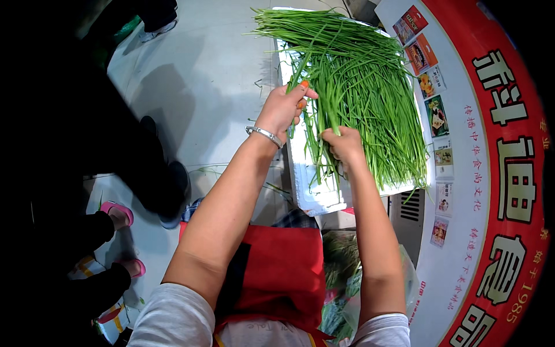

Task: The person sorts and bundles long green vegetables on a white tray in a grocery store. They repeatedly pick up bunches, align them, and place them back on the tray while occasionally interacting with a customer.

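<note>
A broad layer of long green chives (381, 117) covers the white foam box lid (312, 204) in front of me. Across its far end another bundle of chives (312, 30) lies crosswise. My right hand (345, 145) is closed around the lower ends of a small bunch of chives (328, 93), whose tops fan out away from me. Just left of that bunch, my left hand (289, 104) pinches a few green blades between thumb and fingers. A silver bangle (264, 134) circles my left wrist. The palm sides of both hands are partly hidden.
A red and white printed panel (468, 173) curves along the right. Below my right arm is a clear plastic bag (351, 299) with greens. People's legs and shoes (175, 191) are close on my left, over a tiled floor (225, 65) with scattered blades.
</note>
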`<state>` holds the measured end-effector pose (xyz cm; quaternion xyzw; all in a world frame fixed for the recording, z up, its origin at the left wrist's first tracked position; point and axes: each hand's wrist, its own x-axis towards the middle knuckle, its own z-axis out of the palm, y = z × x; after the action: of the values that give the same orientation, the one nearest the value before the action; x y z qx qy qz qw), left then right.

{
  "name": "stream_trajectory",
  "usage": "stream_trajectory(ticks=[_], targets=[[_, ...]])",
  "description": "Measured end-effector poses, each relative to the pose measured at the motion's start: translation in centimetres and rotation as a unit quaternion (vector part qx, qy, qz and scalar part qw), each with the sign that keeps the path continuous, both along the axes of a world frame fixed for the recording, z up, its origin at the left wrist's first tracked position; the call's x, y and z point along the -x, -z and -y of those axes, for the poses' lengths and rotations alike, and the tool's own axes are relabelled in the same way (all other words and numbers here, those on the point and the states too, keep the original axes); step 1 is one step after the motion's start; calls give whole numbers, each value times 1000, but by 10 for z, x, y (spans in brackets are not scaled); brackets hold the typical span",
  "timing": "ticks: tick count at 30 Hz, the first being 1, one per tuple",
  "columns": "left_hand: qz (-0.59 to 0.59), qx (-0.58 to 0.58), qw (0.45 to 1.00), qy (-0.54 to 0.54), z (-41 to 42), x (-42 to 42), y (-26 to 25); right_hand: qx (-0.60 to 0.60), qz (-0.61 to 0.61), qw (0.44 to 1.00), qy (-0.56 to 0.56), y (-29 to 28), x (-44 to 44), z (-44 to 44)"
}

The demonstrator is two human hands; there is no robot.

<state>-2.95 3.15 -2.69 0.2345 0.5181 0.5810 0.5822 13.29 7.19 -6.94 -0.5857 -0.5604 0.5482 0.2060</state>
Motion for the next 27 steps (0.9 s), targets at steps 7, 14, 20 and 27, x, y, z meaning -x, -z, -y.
stream_trajectory(ticks=[7, 14, 20, 27], targets=[[-161, -26, 982, 95, -1, -38, 26, 263, -358, 896, 7, -31, -36, -7], [-153, -45, 987, 15, 4, -56, 35, 255, -421, 868, 72, -28, -27, 4], [20, -56, 998, -21, 8, -58, 21, 223, -488, 825, 175, -10, -37, -8], [108, -7, 992, -64, 8, -24, 10, 153, -644, 734, 152, -60, -75, -22]])
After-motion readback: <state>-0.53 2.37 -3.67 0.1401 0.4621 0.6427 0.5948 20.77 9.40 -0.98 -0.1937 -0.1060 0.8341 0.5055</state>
